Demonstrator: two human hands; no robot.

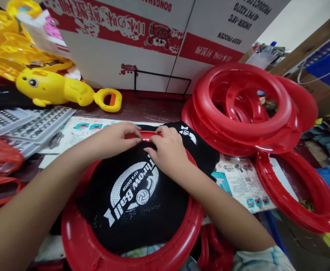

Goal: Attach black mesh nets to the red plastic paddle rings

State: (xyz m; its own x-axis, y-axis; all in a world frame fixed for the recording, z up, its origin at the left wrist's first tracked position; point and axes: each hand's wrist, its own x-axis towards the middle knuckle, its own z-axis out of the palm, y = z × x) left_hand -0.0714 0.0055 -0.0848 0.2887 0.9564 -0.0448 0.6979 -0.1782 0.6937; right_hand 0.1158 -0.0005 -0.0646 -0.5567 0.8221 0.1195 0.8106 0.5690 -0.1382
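A red plastic ring (77, 241) lies in front of me with a black mesh net (131, 203) printed "Throw Ball" in white stretched over it. My left hand (118, 137) pinches the net's edge at the ring's far rim, fingers closed. My right hand (167, 150) rests on the net just beside it, fingers curled and pressing the fabric against the rim. The two hands almost touch.
A stack of red rings (244, 105) leans at the right, one more ring (297, 192) lying below it. A yellow toy (55, 88) and trays of button batteries (26, 126) sit at the left. Printed sheets (244, 184) cover the table. A white-and-red carton (142, 41) stands behind.
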